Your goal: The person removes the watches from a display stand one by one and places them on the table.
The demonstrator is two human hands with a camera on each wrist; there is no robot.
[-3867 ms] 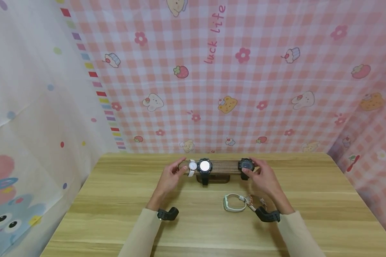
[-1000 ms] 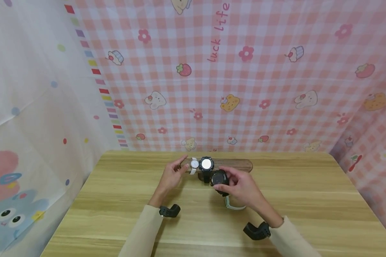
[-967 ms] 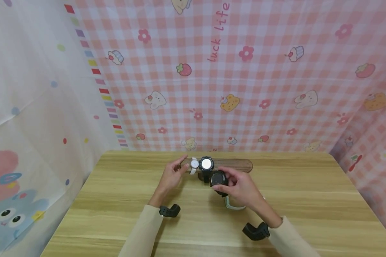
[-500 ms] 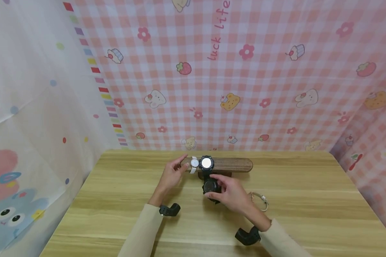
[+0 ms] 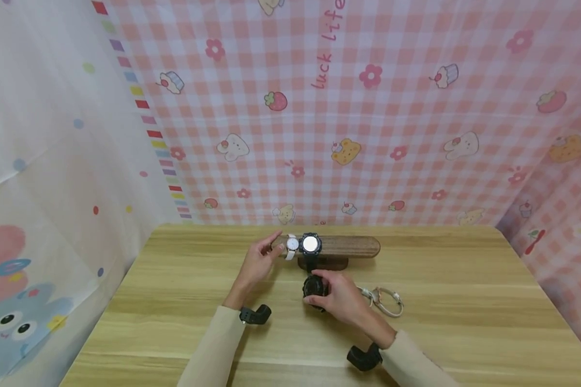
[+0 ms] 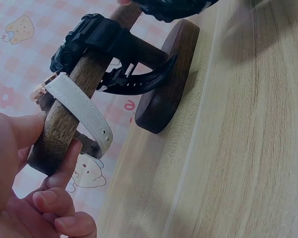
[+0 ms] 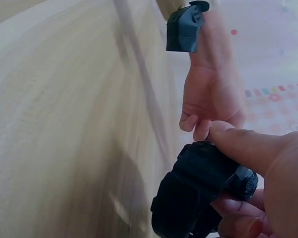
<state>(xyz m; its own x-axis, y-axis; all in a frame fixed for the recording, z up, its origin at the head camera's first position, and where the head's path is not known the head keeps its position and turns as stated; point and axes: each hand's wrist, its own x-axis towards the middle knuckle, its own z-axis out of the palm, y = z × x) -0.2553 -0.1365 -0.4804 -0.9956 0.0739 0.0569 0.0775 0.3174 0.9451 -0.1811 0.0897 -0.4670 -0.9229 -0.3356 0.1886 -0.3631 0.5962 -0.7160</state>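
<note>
A brown wooden watch stand [image 5: 351,246] stands near the back of the table. My left hand [image 5: 254,269] pinches the left end of its bar between thumb and fingers. Beside those fingers, a white-strapped watch [image 5: 292,245] circles the bar, and a black watch with a bright face [image 5: 311,244] sits to its right; its strap [image 6: 139,82] hangs below the bar in the left wrist view. My right hand [image 5: 342,297] grips another black watch [image 7: 188,186] by its sides, in front of the stand. Its dark face [image 5: 313,290] points up in the head view.
Two light-coloured watches lie on the table right of my right hand: a rose-rimmed one [image 5: 396,312] and a pale one [image 5: 366,293], partly hidden by that hand. A checked pink cloth [image 5: 319,134] hangs behind the table [image 5: 465,301].
My right hand has taken the black watch off the stand's right end and carried it left and toward me, lower in front of the stand. My left hand has stayed on the stand.
</note>
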